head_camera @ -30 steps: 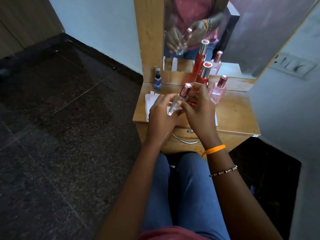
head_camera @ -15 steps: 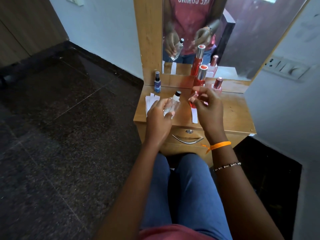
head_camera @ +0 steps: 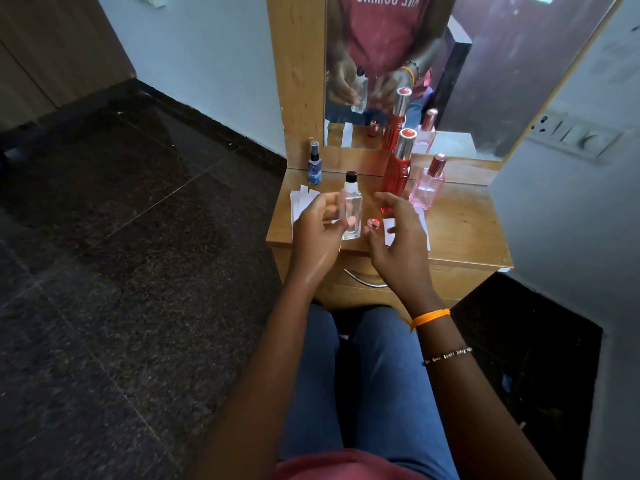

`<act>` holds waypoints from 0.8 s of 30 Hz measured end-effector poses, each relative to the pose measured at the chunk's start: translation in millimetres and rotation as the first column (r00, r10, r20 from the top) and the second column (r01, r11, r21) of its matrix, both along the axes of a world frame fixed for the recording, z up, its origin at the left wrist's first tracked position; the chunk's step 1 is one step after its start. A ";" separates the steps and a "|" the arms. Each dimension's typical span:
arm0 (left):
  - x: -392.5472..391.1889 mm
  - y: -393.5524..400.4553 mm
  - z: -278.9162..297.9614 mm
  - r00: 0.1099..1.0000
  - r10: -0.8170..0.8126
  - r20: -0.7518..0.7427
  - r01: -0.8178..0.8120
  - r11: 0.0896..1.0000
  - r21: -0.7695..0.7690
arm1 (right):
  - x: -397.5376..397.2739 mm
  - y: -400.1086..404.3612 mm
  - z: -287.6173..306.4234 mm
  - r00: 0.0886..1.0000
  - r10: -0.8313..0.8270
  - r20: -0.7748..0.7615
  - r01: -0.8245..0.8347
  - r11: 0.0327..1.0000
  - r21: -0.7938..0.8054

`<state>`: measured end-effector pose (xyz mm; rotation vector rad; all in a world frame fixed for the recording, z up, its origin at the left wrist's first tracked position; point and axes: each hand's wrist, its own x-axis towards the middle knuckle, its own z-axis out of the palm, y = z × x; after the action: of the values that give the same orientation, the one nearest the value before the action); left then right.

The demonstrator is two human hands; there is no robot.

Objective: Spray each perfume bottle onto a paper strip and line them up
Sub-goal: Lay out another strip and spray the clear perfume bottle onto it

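My left hand [head_camera: 317, 233] holds a clear rectangular perfume bottle [head_camera: 351, 211] upright above the dressing table [head_camera: 464, 230]; its black sprayer top is bare. A small pink-red cap [head_camera: 373, 222] lies on the table just right of the bottle. My right hand [head_camera: 398, 244] hovers beside the cap with fingers apart and nothing in it. A white paper strip [head_camera: 389, 230] lies partly under that hand. Several more paper strips [head_camera: 302, 202] are fanned at the table's left edge.
Behind my hands stand a tall red bottle [head_camera: 398, 171], a pink bottle [head_camera: 427, 187] and a small blue spray bottle [head_camera: 314, 164]. A mirror [head_camera: 485, 64] backs the table. A drawer handle [head_camera: 367, 280] sits below, with my knees under it.
The pink cap came off the clear bottle in my right hand and now lies on the table. My right hand has let go and opened. The bottle is now upright.
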<state>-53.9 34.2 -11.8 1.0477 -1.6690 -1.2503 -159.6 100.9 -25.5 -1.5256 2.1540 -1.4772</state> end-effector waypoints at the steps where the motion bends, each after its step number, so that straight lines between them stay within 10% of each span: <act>1: 0.1 0.3 1.9 0.998 -0.061 -0.031 0.061 0.998 0.023 | 2.8 0.9 3.5 0.998 0.052 0.042 -0.051 0.999 -0.015; 6: 1.3 -4.6 7.3 0.963 -0.268 0.003 0.268 0.963 -0.006 | 0.9 0.7 14.0 0.990 0.120 0.077 -0.121 0.993 0.001; 12: -11.2 -30.8 -4.8 0.829 0.216 0.516 0.019 0.911 -0.412 | -8.6 4.6 15.7 0.981 0.074 0.179 -0.079 0.997 0.020; 19: -24.0 -53.5 -23.4 0.595 0.200 0.778 0.185 0.909 -0.375 | -16.8 4.2 14.4 0.970 0.083 0.230 -0.087 0.996 0.007; 24: -28.1 -49.9 -28.5 0.598 0.176 0.782 0.155 0.932 -0.327 | -19.6 5.3 11.5 0.962 0.092 0.257 -0.100 0.995 0.021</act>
<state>-81.9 -15.6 -40.3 1.4939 -2.4428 -0.3558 -179.2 106.3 -14.0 -1.3243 1.9206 -1.5045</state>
